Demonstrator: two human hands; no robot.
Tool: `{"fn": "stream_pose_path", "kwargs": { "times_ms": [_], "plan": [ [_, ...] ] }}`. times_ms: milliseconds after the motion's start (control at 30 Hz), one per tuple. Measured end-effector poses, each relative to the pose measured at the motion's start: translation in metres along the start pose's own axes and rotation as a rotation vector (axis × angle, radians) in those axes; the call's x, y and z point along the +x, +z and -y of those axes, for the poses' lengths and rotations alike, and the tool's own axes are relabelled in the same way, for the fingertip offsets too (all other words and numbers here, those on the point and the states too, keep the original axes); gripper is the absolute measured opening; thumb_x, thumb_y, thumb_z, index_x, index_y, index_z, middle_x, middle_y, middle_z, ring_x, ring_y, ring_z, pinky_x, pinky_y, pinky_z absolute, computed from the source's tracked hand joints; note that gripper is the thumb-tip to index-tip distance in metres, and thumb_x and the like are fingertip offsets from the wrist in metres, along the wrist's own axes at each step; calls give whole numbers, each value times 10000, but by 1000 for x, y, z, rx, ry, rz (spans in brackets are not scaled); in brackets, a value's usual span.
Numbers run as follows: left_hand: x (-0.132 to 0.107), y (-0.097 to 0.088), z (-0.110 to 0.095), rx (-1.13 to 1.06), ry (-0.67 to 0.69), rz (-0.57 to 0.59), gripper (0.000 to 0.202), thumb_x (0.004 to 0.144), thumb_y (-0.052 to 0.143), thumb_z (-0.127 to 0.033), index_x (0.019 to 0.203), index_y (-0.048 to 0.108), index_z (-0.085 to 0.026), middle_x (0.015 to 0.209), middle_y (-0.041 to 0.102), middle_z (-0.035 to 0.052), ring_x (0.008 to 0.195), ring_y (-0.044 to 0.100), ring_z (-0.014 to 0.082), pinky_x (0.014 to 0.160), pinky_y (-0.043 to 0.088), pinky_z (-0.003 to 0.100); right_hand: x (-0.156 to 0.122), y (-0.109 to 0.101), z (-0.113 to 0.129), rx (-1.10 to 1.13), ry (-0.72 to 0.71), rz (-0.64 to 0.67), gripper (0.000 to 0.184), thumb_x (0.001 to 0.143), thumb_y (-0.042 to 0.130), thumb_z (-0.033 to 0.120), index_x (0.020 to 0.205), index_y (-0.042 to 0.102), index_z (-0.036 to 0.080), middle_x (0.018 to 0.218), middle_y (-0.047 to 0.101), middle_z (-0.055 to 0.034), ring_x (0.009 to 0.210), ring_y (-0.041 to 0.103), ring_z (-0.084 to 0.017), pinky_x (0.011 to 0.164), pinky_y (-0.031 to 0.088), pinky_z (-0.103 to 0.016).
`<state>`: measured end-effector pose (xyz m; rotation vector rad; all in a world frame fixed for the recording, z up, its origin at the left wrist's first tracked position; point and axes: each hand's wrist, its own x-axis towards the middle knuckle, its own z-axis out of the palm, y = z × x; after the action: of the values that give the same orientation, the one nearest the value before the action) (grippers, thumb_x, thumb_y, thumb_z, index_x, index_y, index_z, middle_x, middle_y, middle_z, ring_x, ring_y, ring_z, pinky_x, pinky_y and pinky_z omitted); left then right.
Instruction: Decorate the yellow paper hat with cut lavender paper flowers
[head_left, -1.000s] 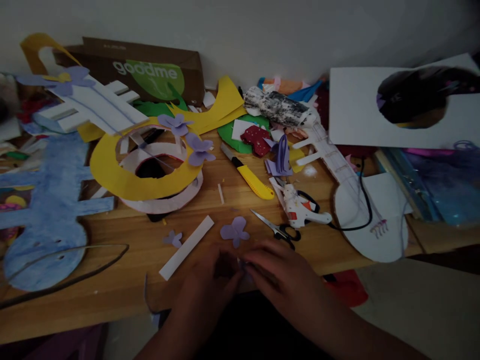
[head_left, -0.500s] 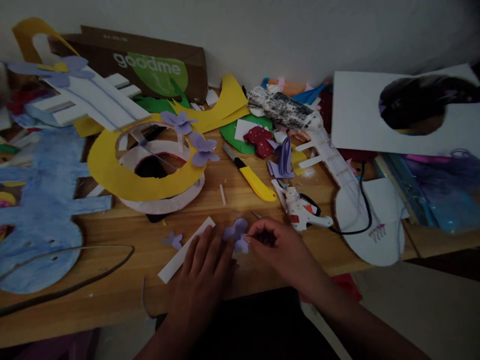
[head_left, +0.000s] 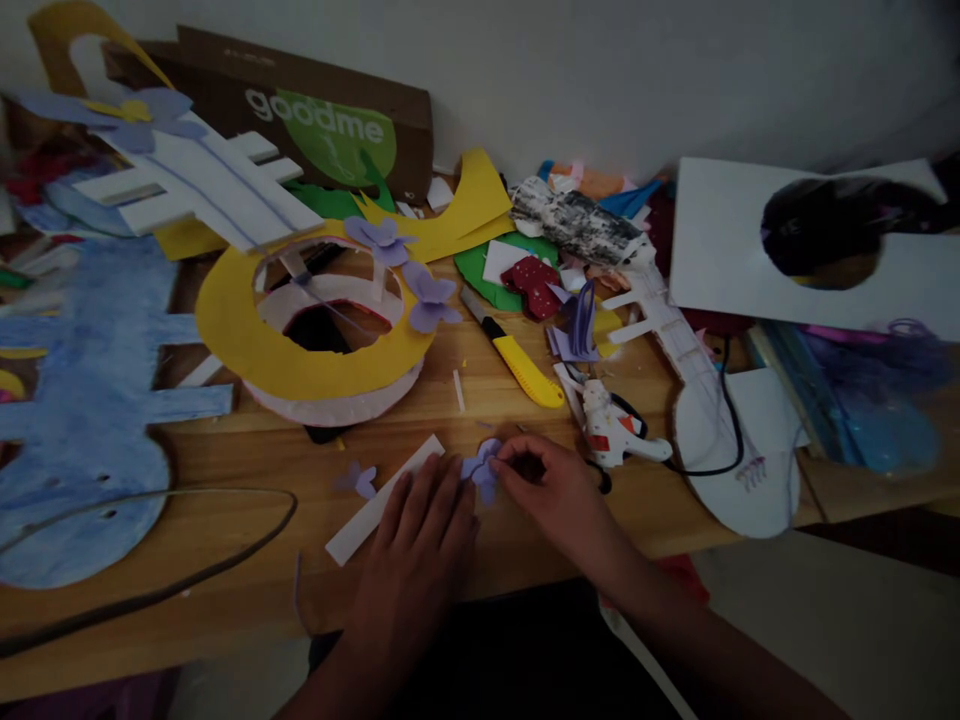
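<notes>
A small purple paper flower (head_left: pixel 486 468) lies on the wooden table between my hands. My right hand (head_left: pixel 551 487) pinches the flower's right edge between thumb and fingertips. My left hand (head_left: pixel 426 525) rests flat with its fingers stretched out, over the right side of a white strip (head_left: pixel 384 502) and close against the flower's left petal. A second purple paper flower (head_left: pixel 360 478) lies left of the strip. Beyond my right hand sits a white glue gun (head_left: pixel 619 430) with a black cord.
A yellow utility knife (head_left: pixel 521 365) lies behind the flower. A yellow ring-shaped paper piece (head_left: pixel 315 372) with purple flowers stands left of it. A blue guitar-shaped cutout (head_left: pixel 105 400) is at far left, a white one (head_left: pixel 739 450) at right. A brown box (head_left: pixel 337 120) leans on the wall.
The view has shifted slightly, so most things appear farther right. The flower's petals have turned a little at my right fingertips. My left hand stays flat beside it.
</notes>
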<state>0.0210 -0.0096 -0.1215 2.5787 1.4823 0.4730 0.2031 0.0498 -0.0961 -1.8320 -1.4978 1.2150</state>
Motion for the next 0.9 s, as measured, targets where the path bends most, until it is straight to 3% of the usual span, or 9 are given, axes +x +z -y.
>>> {"fn": "stream_pose_path", "kwargs": {
  "times_ms": [167, 367, 600, 900],
  "plan": [
    [-2, 0, 1, 1, 14, -3, 385, 940, 547, -156, 1321, 590, -121, 1465, 554, 130, 1412, 422, 340, 1140, 372, 527, -4, 5, 2, -85, 1, -18, 67, 860, 632, 259, 819, 663, 216, 814, 723, -17, 719, 651, -166, 667, 496, -292],
    [-2, 0, 2, 16, 28, 42, 414, 934, 529, -140, 1345, 573, -115, 1500, 514, 139, 1437, 377, 347, 1157, 350, 528, -10, 10, -2, -272, -109, -118, 46, 874, 619, 204, 873, 664, 213, 888, 718, -35, 822, 655, -195, 778, 501, -337],
    [-6, 6, 3, -29, -5, 46, 448, 937, 544, -194, 1379, 547, -120, 1529, 481, 128, 1471, 312, 332, 1214, 260, 513, -12, 16, -5, -199, -118, -153, 47, 879, 627, 225, 838, 650, 218, 802, 695, 2, 710, 629, -159, 701, 489, -293],
    [-5, 4, 4, -7, 31, 48, 467, 921, 529, -119, 1387, 538, -95, 1519, 486, 148, 1455, 335, 355, 1173, 351, 512, -12, 17, -9, -243, -203, -179, 37, 881, 634, 184, 873, 640, 219, 859, 696, -2, 785, 627, -166, 752, 479, -303]
  ]
}}
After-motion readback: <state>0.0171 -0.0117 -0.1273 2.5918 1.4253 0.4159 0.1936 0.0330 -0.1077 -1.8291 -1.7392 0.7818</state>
